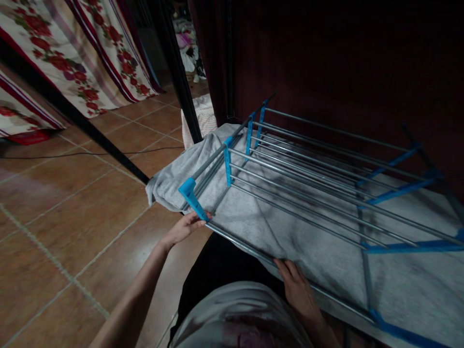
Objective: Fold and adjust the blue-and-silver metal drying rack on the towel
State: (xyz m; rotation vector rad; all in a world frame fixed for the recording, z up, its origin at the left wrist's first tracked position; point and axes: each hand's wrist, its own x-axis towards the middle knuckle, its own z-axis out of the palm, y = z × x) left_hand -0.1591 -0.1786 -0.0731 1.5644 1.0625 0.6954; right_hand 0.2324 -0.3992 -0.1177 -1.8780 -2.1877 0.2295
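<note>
A rack (282, 169) of thin grey metal tubes and blue plastic brackets, like a shoe rack, lies on a bed-like surface covered with grey cloth (253, 217). My left hand (186, 227) grips the lower end of the blue corner bracket (195, 203) at the rack's near left, thumb and fingers around it. Farther right, my right hand (295, 280) has its fingers curled over the long front tube (246, 246); the thumb is hidden. The tube runs along the cloth's near edge, close to my body.
Black frame poles (177, 72) rise at the left, one slanting across the tiled floor (83, 203). Floral curtains (72, 53) hang at the back left. A dark red curtain (308, 63) closes off the far side. A thin cable (83, 154) crosses the floor.
</note>
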